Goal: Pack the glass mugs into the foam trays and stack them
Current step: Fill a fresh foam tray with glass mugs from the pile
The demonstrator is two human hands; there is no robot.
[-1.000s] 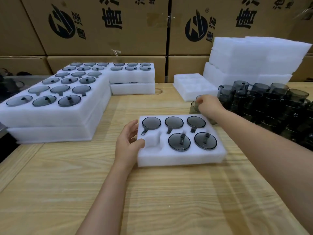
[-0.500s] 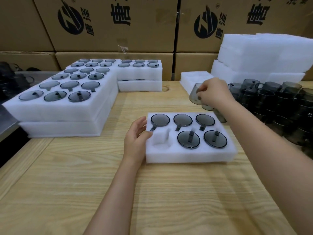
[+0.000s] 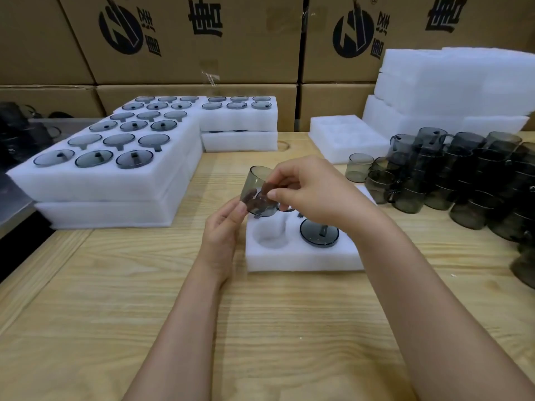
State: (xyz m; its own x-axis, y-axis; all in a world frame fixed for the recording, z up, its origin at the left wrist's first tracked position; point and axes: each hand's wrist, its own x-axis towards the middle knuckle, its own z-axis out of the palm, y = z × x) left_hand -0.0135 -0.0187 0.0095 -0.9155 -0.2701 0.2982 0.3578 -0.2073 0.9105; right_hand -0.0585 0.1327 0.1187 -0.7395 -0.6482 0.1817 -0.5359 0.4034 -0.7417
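Observation:
A smoky grey glass mug (image 3: 257,191) is held tilted in the air above the near foam tray (image 3: 301,257). My right hand (image 3: 312,189) pinches it from the right, and my left hand (image 3: 224,227) holds its lower side with the fingertips. Directly below it, the tray's front-left pocket (image 3: 270,234) is empty. A packed mug (image 3: 318,232) sits bottom-up in the pocket beside it. My hands hide the tray's back row.
Filled foam trays are stacked at the left (image 3: 110,169) and back centre (image 3: 238,115). An empty tray (image 3: 344,137) and a pile of foam (image 3: 451,85) stand at the back right. Several loose mugs (image 3: 451,172) crowd the right side. Cardboard boxes (image 3: 185,39) line the back.
My right hand brought a mug from the right-hand pile over the tray. My left hand left the tray's edge and rose to take hold of the mug.

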